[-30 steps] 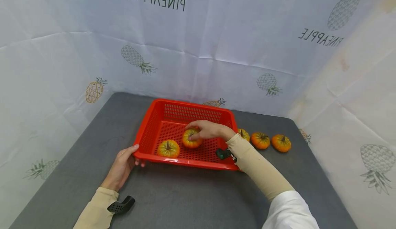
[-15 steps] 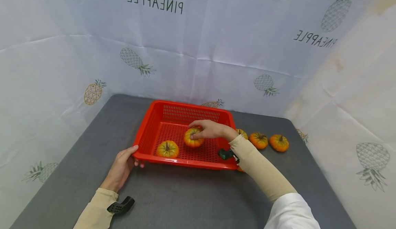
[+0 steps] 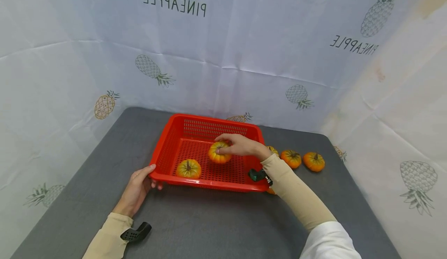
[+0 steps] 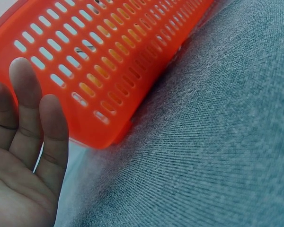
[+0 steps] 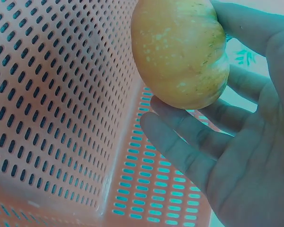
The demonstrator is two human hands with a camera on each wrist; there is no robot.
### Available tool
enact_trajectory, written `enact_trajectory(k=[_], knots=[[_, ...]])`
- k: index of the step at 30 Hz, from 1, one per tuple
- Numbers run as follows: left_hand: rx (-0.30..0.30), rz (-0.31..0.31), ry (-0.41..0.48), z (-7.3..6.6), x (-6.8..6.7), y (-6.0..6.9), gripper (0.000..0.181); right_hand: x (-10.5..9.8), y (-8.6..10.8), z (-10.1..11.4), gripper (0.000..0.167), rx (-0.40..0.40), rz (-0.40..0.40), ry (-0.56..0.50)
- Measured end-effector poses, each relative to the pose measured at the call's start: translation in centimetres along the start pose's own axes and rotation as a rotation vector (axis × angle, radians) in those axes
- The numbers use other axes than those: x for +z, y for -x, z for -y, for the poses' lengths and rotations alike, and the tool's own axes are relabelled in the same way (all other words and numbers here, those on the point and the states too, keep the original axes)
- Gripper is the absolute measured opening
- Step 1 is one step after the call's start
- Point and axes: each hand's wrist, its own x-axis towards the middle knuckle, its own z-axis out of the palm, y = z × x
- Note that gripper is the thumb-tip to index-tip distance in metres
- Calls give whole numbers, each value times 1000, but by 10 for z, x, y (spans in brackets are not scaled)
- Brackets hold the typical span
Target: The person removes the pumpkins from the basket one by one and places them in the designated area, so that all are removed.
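Observation:
A red plastic basket (image 3: 209, 183) with slotted walls stands on the dark table. At its front left corner, my left hand (image 3: 136, 192) holds the rim, thumb on top and fingers against the outer wall (image 4: 80, 80). Inside the basket my right hand (image 3: 241, 145) grips a small orange-yellow pumpkin (image 3: 218, 156), thumb on the near side and fingers around the far side. The right wrist view shows this pumpkin (image 5: 180, 56) raised above the slotted floor. A second pumpkin (image 3: 188, 169) sits in the basket's front left part, stem up.
To the right of the basket, pumpkins rest on the table: one at the far right (image 3: 313, 161), one beside it (image 3: 291, 159), and one partly hidden (image 3: 272, 150) by the right arm. An orange sliver (image 3: 271, 191) shows under that forearm. Pineapple-printed cloth (image 3: 223, 49) hangs behind.
The gripped pumpkin has come up slightly and shifted a little to the right with my right hand. My left hand keeps its hold on the basket rim.

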Motion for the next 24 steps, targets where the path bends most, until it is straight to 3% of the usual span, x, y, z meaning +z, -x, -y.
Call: enact_trajectory(k=[24], knots=[[-15,-6,-1,-1,0,0,42,-13,14,-1,53,-8,-60,-45]])
